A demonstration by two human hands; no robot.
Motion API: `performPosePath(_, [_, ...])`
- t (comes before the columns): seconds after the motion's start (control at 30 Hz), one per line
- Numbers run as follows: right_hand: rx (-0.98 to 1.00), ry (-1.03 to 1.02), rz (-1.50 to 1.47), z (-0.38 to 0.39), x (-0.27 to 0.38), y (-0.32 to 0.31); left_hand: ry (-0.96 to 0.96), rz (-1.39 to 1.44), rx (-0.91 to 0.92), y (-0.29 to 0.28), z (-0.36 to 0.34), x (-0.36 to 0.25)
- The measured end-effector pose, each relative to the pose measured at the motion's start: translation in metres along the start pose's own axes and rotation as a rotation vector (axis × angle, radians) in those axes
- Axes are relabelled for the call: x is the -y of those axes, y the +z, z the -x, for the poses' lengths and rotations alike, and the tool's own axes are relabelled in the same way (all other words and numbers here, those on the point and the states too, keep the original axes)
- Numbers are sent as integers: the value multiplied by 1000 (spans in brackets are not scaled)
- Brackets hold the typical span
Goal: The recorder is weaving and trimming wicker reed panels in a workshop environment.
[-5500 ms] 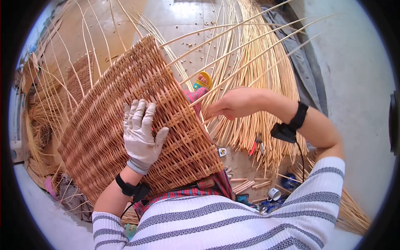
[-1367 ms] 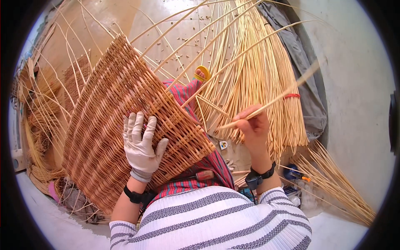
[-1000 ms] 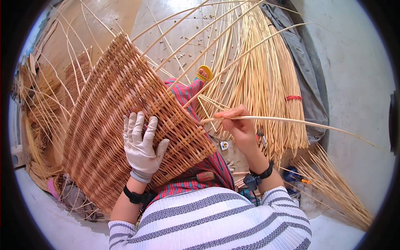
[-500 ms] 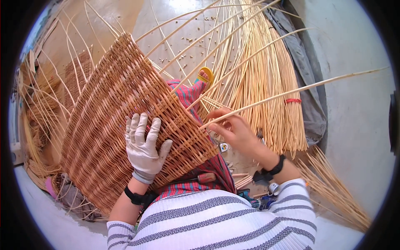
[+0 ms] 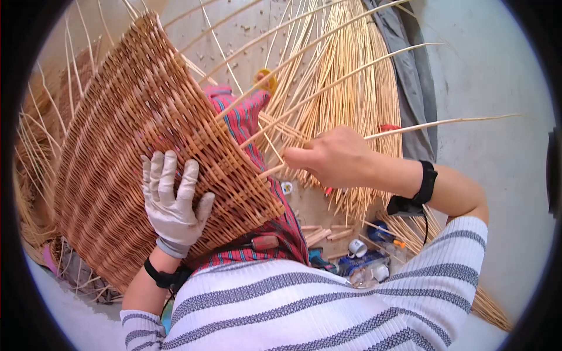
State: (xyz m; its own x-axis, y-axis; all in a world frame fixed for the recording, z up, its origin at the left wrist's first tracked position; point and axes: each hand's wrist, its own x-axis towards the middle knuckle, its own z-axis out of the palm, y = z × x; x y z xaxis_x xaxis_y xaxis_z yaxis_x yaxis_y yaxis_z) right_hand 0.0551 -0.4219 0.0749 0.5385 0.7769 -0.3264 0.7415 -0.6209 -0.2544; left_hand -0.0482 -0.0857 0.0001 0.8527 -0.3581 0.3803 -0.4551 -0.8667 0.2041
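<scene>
A brown woven wicker panel [image 5: 129, 140] lies tilted across my lap, with pale rods standing out from its edges. My left hand [image 5: 175, 205], in a white glove, rests flat on the weave with its fingers stretched out. Bare, my right hand [image 5: 333, 158] is closed round a long pale willow rod [image 5: 436, 123] just off the panel's right edge. The rod's base enters the weave near the lower right corner, and its tip reaches far right. A tool with a wooden handle [image 5: 265, 243] lies on the red patterned cloth [image 5: 293, 234] over my lap.
Beyond my right hand a large bundle of pale rods [image 5: 351, 70] lies on the floor over a grey cloth [image 5: 404, 64]. Nearer are a white cup [image 5: 357, 248], short rod pieces [image 5: 316, 236] and more rods. A yellow slipper [image 5: 270, 83] shows past the panel.
My right hand has closed into a fist round the rod, its elbow swung outward and up. The panel and my left hand appear shifted left in the picture.
</scene>
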Motion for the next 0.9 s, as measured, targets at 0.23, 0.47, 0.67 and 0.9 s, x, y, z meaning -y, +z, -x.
performPosePath(0.23, [-1, -21, -372, -35, 25, 19, 3, 31, -7, -5, -8, -1])
performPosePath(0.47, [-28, 35, -371, -44, 24, 43, -20, -16, -25, 6, -3, 1])
performPosePath(0.67, [-326, 316, -468, -17, 54, 64, -13, 0, -36, -4, -11, -10])
performPosePath(0.9, [-943, -82, -224, 33, 63, 116, 7, 6, -12, -7, -4, -8])
